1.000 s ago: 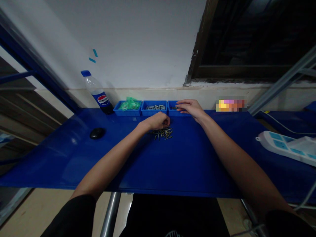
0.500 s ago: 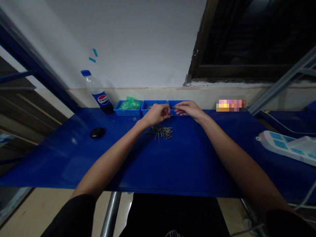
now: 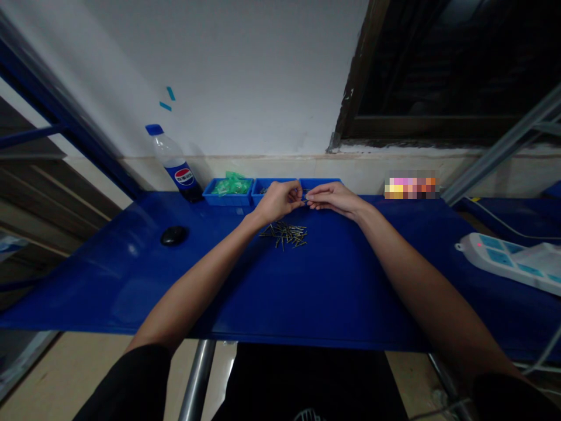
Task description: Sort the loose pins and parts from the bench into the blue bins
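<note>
My left hand (image 3: 280, 200) is closed in a pinch, with a thin drill bit at its fingertips. Its fingers almost meet those of my right hand (image 3: 335, 199), also closed on a slim metal piece that looks like a drill bit. Fingers mostly cover both pieces. Just below my left hand, a loose pile of drill bits (image 3: 287, 234) lies on the blue table (image 3: 298, 292). Behind the hands stand a middle blue bin (image 3: 263, 199) holding small metal parts and a right blue bin (image 3: 326, 183), whose inside is largely hidden.
A left blue bin (image 3: 228, 200) holds green plastic bags (image 3: 234, 186). Beside it stands a cola bottle (image 3: 182, 175). A black computer mouse (image 3: 173, 235) lies at left. On the right are a white power strip (image 3: 504, 257) and a blurred-out item (image 3: 411, 186) by the wall.
My right hand has moved slightly left and down, bringing its fingertips up to those of my left hand. The pile of drill bits looks the same.
</note>
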{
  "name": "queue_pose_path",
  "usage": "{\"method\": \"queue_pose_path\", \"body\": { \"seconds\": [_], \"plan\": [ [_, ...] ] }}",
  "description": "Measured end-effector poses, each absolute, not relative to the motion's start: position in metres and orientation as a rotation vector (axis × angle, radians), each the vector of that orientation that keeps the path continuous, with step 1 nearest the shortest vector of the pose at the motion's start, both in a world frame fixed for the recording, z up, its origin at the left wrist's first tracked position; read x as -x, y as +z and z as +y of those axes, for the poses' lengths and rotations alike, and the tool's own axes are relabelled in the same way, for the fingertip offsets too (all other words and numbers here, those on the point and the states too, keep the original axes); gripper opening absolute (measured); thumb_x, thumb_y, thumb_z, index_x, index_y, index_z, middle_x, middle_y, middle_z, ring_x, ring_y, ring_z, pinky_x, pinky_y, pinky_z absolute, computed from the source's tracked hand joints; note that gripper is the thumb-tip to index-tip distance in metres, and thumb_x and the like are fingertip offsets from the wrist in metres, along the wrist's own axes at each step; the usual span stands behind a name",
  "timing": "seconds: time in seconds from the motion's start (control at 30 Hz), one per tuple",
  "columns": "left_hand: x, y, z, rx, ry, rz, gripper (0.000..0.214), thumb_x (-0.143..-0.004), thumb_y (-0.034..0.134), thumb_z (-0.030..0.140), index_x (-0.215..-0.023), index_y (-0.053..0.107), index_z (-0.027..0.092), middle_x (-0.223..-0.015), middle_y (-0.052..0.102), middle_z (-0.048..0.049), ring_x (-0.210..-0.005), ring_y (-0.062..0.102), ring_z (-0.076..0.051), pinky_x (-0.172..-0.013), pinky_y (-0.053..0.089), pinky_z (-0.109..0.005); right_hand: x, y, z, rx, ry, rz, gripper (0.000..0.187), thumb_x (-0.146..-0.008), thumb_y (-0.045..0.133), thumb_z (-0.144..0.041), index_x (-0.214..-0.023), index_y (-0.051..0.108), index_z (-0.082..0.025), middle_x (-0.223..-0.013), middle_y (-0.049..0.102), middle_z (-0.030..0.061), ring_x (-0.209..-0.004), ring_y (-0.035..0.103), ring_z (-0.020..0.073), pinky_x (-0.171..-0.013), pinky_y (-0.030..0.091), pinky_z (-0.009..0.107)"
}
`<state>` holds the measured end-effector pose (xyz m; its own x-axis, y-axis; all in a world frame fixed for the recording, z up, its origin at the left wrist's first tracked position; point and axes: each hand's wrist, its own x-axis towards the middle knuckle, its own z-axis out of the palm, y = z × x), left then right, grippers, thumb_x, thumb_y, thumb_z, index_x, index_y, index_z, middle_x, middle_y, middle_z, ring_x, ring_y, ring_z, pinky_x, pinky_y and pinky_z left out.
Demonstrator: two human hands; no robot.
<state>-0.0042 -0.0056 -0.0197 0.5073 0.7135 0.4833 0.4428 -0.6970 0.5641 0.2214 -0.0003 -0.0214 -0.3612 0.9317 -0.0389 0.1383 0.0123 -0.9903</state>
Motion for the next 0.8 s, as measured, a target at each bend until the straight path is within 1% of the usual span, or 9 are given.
{"method": "queue_pose_path", "body": {
  "seconds": [0.1,0.2,0.43,0.63,0.8],
  "plan": [
    [0.0037,-0.0185,-0.0075,-2.382,1.016,0.958,0.01,-0.082,0.071,0.022,-0.088,0.066,0.016,-0.079,0.073,-0.0034,-0.073,0.068,-0.014,-0.071,0.054,-0.027,-0.2208,-0.0211,-0.0016,1.132,1.418,-1.573,0.013,-0.075,0.087,-0.027,-0.087,0.083,-0.022,-0.086,0.08,0.0076,-0.079,0.074,0.0191,-0.08,0.062,0.035],
    [0.0027,-0.0172,-0.0088,-2.375,1.026,0.95,0.01,-0.084,0.07,0.023,-0.088,0.065,0.016,-0.081,0.073,-0.0042,-0.074,0.069,-0.014,-0.072,0.055,-0.027,-0.2191,-0.0208,-0.003,1.171,1.397,-1.568,0.011,-0.076,0.084,-0.022,-0.087,0.083,-0.021,-0.085,0.08,0.0071,-0.078,0.074,0.0182,-0.079,0.062,0.033],
    [0.0027,-0.0166,-0.0088,-2.352,1.009,0.936,0.011,-0.084,0.069,0.019,-0.092,0.065,0.014,-0.084,0.074,-0.0055,-0.077,0.07,-0.014,-0.076,0.057,-0.028,-0.2193,-0.0204,-0.0019,1.144,1.409,-1.554,0.009,-0.074,0.085,-0.021,-0.083,0.083,-0.021,-0.082,0.079,0.0072,-0.078,0.074,0.0186,-0.082,0.062,0.035],
    [0.0055,-0.017,-0.0068,-2.372,1.02,0.908,0.01,-0.083,0.067,0.018,-0.092,0.067,0.014,-0.085,0.075,-0.0054,-0.076,0.07,-0.014,-0.073,0.056,-0.027,-0.2204,-0.0211,-0.0001,1.148,1.387,-1.517,0.012,-0.072,0.087,-0.022,-0.083,0.083,-0.019,-0.084,0.08,0.0082,-0.077,0.073,0.0179,-0.081,0.062,0.034],
    [0.0054,-0.0169,-0.0074,-2.423,0.966,0.9,0.011,-0.082,0.066,0.019,-0.092,0.067,0.016,-0.083,0.075,-0.0043,-0.076,0.07,-0.014,-0.074,0.056,-0.027,-0.2188,-0.0205,-0.0024,1.17,1.391,-1.541,0.01,-0.074,0.086,-0.022,-0.083,0.082,-0.022,-0.081,0.08,0.007,-0.078,0.074,0.0193,-0.08,0.062,0.034]
  ]
}}
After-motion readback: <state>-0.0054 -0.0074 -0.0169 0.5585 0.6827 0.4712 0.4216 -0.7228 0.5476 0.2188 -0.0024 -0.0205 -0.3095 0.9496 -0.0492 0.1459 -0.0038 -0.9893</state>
